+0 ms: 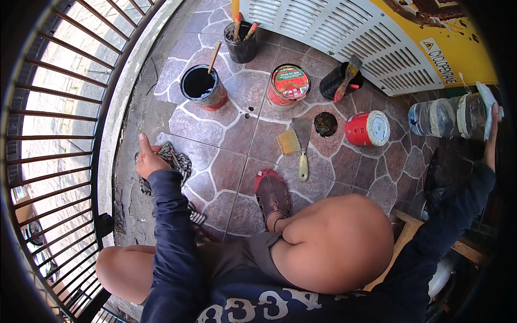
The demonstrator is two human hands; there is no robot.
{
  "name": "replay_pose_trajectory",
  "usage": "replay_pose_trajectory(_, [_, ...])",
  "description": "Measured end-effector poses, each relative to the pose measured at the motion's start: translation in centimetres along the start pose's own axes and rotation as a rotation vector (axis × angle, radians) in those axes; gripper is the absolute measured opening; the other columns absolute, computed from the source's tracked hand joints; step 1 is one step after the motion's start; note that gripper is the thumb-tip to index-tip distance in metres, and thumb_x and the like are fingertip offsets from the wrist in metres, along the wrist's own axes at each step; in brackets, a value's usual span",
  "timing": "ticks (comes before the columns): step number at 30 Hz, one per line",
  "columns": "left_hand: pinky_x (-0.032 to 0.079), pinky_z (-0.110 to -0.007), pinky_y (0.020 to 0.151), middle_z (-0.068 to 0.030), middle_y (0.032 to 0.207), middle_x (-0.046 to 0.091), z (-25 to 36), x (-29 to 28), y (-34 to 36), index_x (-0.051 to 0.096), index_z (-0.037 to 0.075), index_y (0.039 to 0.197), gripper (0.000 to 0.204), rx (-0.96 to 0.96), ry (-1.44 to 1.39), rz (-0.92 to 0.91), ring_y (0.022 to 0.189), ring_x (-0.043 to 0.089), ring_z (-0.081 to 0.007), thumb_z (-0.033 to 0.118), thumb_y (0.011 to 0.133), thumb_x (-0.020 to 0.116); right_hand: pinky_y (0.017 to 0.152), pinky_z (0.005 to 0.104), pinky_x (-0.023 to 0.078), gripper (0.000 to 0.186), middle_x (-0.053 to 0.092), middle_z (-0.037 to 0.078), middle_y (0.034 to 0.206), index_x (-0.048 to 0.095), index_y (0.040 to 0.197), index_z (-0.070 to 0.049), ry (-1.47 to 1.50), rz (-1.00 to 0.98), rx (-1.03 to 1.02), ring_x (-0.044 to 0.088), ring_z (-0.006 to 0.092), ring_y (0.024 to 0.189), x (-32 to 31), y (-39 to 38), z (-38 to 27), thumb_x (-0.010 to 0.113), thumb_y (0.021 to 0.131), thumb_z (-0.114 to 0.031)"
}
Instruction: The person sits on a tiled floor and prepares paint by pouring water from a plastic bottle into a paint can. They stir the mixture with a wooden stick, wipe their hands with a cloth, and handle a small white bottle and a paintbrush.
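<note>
My left hand (148, 159) is over a black-and-white striped cloth (180, 161) at the left; one finger points up, the others are partly bent, and I see nothing in them. At the far right my right hand (492, 139) is against a flat white piece (486, 98), perhaps a folded rag, at the end of a clear plastic bottle (439, 117). Most of its fingers are hidden. Between my hands, on the tiles, lie a wide yellow-bristled brush (288, 142) and a scraper (302, 153) with a pale green handle.
An opened can of black paint (198, 83) holds a stick. Near it stand a dark pot with brushes (240, 43), a red-labelled can (289, 86), a dark container (335, 81) with a brush across it, a dark round lid (326, 124) and a red can (367, 128). Metal railing (56, 116) runs along the left.
</note>
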State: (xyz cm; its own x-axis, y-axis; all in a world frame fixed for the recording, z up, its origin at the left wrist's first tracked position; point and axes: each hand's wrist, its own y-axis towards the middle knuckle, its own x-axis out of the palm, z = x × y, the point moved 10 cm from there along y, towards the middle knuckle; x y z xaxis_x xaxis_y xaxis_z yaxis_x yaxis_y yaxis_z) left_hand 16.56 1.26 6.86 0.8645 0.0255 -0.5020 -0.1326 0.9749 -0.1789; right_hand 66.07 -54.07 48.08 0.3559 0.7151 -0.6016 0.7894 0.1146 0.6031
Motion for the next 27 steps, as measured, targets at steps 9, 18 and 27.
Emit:
replay_pose_trajectory(9, [0.038, -0.048, 0.102, -0.0229, 0.125, 0.051, -15.0, -1.6, 2.5, 0.048, 0.011, 0.136, 0.079, 0.213, 1.025, -0.068, 0.120, 0.047, -0.0398, 0.050, 0.073, 0.074, 0.093, 0.0269, 0.045, 0.059, 0.067, 0.010, 0.114, 0.066, 0.118, 0.001, -0.115, 0.138, 0.323, 0.060, 0.0141, 0.103, 6.9, -2.5, 23.5, 0.078, 0.080, -0.043])
replay_pose_trajectory(18, [0.049, -0.049, 0.078, -0.0208, 0.098, 0.067, -9.3, 5.6, -9.0, 0.063, 0.006, 0.105, 0.043, 0.334, 0.881, -0.365, 0.090, 0.063, -0.0422, 0.037, 0.075, 0.070, 0.100, 0.0315, 0.040, 0.081, 0.058, 0.019, 0.128, 0.054, 0.131, 0.003, -0.081, -0.081, 0.435, 0.055, 0.0240, 0.116, 13.2, -6.5, 24.8, 0.073, 0.078, -0.055])
replay_pose_trajectory(27, [0.040, -0.039, 0.100, -0.0214, 0.130, 0.047, -4.5, 5.7, -13.2, 0.033, -0.002, 0.141, 0.082, 0.289, 0.126, -0.528, 0.115, 0.051, -0.0322, 0.020, 0.074, 0.075, 0.085, 0.0300, 0.048, 0.020, 0.066, 0.015, 0.105, 0.063, 0.107, 0.004, 0.622, -1.000, 0.155, 0.063, 0.0197, 0.097, 27.6, -24.8, -7.2, 0.062, 0.090, -0.005])
